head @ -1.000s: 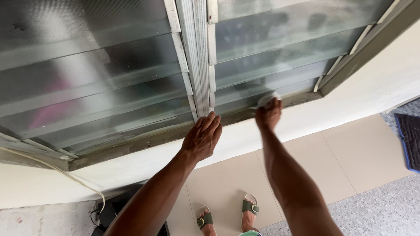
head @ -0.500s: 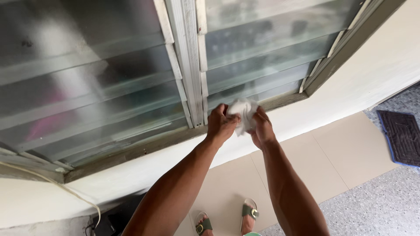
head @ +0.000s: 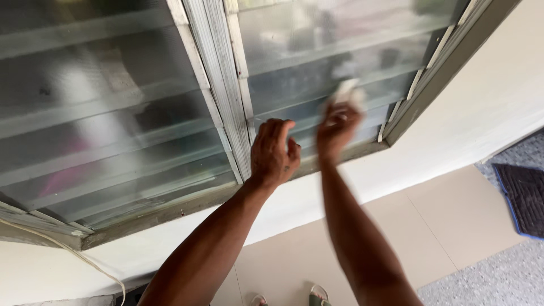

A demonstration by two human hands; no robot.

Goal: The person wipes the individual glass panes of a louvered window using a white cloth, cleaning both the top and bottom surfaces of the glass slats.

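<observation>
White cloth (head: 347, 90) sits bunched in your right hand (head: 335, 126), pressed on a lower glass slat (head: 317, 85) near the window's bottom right corner. Left hand (head: 273, 153) is loosely curled, empty, by the centre post (head: 218, 85). Keep the cloth flat and wipe along the slat.

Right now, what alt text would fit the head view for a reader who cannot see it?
A person's right hand presses a white cloth against a frosted glass louvre slat, while the left hand is at the grey window frame beside it. Below are a cream wall and beige floor tiles.
</observation>
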